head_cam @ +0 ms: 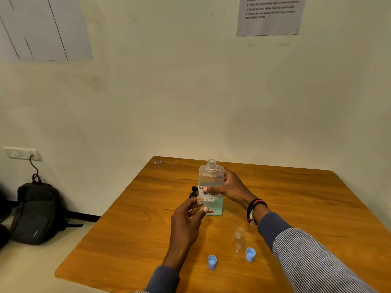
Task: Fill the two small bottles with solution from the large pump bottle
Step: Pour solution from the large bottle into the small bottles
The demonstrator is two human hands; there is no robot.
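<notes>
Both of my hands are over the middle of the wooden square table (131, 225). Its left and far edges are in plain sight, with bare wood running wide on the left side and along the far right, so there is open room on either flank of the work. Past the left edge, on the floor by the wall, sits a dark grey fabric backpack (37, 212).

Standing upright near the table's centre is the large clear plastic bottle half full of pale blue solution (211, 187), its threaded neck open at the top. My right hand (229, 188) is wrapped around its right side, fingers curled across the handwritten white label, gripping it. Just behind the bottle's left side lies a black pump head (193, 192), partly hidden.

My left hand (188, 216) is closed around one small clear plastic bottle (200, 202), thumb and fingers pinching it upright just in front of the large bottle's lower left, its mouth open.

Nearer to me, the second small clear plastic bottle (239, 240) stands uncapped on the wood, well apart from both hands. Just right of it is a light blue plastic cap (250, 254), and another light blue cap (212, 262) lies to its left, nearer the close edge.
</notes>
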